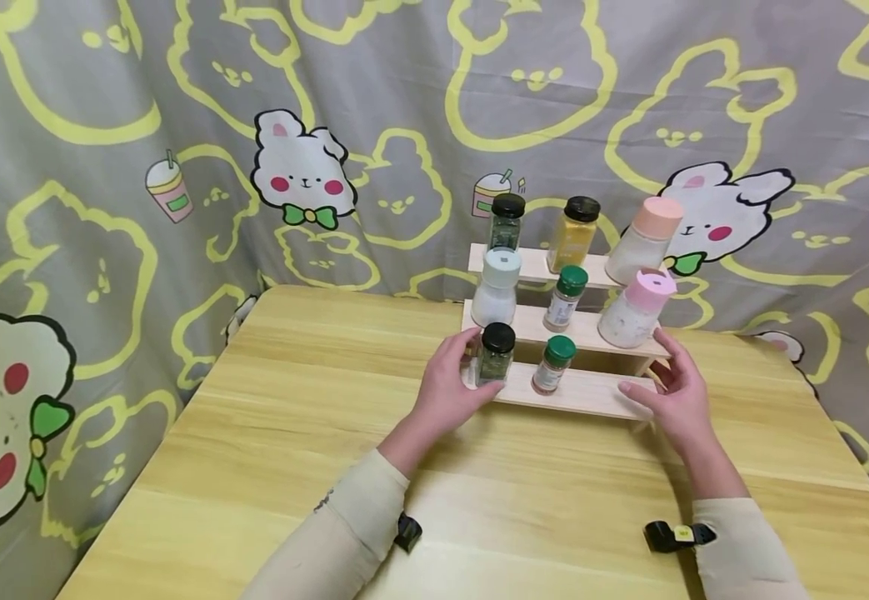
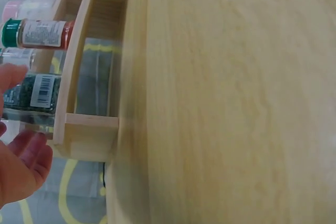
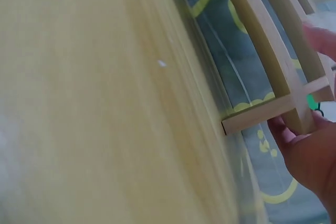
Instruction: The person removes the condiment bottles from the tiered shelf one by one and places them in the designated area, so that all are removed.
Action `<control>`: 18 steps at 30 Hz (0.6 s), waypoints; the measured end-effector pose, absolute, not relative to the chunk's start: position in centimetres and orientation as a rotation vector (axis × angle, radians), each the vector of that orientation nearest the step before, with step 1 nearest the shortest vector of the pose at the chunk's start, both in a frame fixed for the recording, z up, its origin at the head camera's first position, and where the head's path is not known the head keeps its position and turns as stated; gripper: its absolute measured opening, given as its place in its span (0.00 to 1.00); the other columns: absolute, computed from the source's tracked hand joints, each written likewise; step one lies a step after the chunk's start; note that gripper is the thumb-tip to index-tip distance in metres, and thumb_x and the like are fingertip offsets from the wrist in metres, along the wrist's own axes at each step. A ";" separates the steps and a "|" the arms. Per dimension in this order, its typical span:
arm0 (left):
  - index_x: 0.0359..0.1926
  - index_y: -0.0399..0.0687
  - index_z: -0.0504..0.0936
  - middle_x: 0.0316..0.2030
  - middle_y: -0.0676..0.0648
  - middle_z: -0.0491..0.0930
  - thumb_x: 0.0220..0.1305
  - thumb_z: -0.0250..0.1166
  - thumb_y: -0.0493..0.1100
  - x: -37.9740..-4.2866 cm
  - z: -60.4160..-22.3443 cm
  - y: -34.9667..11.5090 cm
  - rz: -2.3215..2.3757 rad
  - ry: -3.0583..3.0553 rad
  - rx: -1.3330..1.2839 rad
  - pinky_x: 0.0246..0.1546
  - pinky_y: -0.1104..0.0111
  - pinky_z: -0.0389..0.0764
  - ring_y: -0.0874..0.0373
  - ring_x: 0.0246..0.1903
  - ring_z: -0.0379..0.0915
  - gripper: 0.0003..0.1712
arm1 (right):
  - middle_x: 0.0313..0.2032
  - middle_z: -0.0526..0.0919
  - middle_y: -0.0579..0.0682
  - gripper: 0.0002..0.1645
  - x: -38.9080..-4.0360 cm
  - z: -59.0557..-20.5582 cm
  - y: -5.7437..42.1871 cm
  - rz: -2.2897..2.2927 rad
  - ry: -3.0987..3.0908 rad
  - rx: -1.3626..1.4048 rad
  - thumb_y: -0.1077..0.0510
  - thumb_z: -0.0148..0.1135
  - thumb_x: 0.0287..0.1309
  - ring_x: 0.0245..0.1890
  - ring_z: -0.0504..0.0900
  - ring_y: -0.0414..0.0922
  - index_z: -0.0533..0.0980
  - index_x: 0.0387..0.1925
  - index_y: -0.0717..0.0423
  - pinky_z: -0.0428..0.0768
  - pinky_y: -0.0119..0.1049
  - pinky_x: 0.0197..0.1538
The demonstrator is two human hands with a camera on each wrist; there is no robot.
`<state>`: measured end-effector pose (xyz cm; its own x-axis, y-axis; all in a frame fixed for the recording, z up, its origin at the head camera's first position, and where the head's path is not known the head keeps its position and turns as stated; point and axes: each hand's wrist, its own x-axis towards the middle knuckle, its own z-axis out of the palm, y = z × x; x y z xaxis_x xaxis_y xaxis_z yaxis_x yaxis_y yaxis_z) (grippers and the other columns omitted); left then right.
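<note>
A three-step wooden spice rack (image 1: 591, 402) carries several jars and stands in front of both hands. My left hand (image 1: 449, 383) grips its left end, fingers bent at the side and thumb across the front by a black-capped jar of dark green herbs (image 1: 494, 358). At the other end my right hand (image 1: 677, 400) holds the rack, thumb over the bottom step and fingers at its side. In the right wrist view, those fingertips (image 3: 283, 132) curl by the plank's end. Beside the herb jar sits a green-capped jar (image 1: 551, 367).
On the middle step are a pale-blue-capped bottle (image 1: 496, 296), another green-capped jar (image 1: 565, 300) and a pink-capped bottle (image 1: 629, 317). The top step bears a dark jar (image 1: 505, 232), a yellow spice jar (image 1: 572, 237) and a peach-capped bottle (image 1: 640, 250). A patterned curtain (image 1: 404, 100) hangs behind the wooden table (image 1: 292, 400).
</note>
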<state>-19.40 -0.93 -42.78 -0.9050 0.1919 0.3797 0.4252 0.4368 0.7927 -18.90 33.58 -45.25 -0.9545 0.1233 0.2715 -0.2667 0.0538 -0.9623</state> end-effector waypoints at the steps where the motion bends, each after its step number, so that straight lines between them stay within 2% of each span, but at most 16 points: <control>1: 0.68 0.45 0.69 0.53 0.46 0.74 0.49 0.81 0.43 -19.4 -42.9 -0.8 -1.466 -2.454 -0.537 0.52 0.63 0.78 0.50 0.51 0.74 0.46 | 0.72 0.59 0.50 0.57 -18.8 -45.4 33.8 2.010 -2.033 0.173 0.82 0.69 0.45 0.58 0.70 0.46 0.61 0.75 0.50 0.74 0.23 0.53; 11: 0.64 0.47 0.71 0.49 0.49 0.75 0.50 0.80 0.44 -19.5 -43.4 -0.1 -1.437 -2.435 -0.522 0.49 0.64 0.79 0.53 0.46 0.75 0.41 | 0.64 0.68 0.54 0.62 -18.9 -46.1 34.4 2.093 -1.916 0.370 0.93 0.59 0.35 0.57 0.73 0.47 0.59 0.74 0.58 0.77 0.29 0.54; 18: 0.59 0.45 0.73 0.46 0.49 0.75 0.50 0.80 0.45 -19.6 -43.4 0.4 -1.369 -2.402 -0.467 0.47 0.64 0.80 0.54 0.44 0.75 0.37 | 0.59 0.72 0.54 0.62 -19.3 -46.8 34.5 2.099 -1.877 0.460 0.95 0.57 0.33 0.57 0.74 0.49 0.58 0.74 0.60 0.76 0.30 0.56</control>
<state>-19.60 0.43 -43.45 -0.8897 0.1154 0.4417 0.4388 0.4828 0.7578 -19.32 34.52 -46.77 -0.9076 0.0017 0.4199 -0.4175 -0.1109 -0.9019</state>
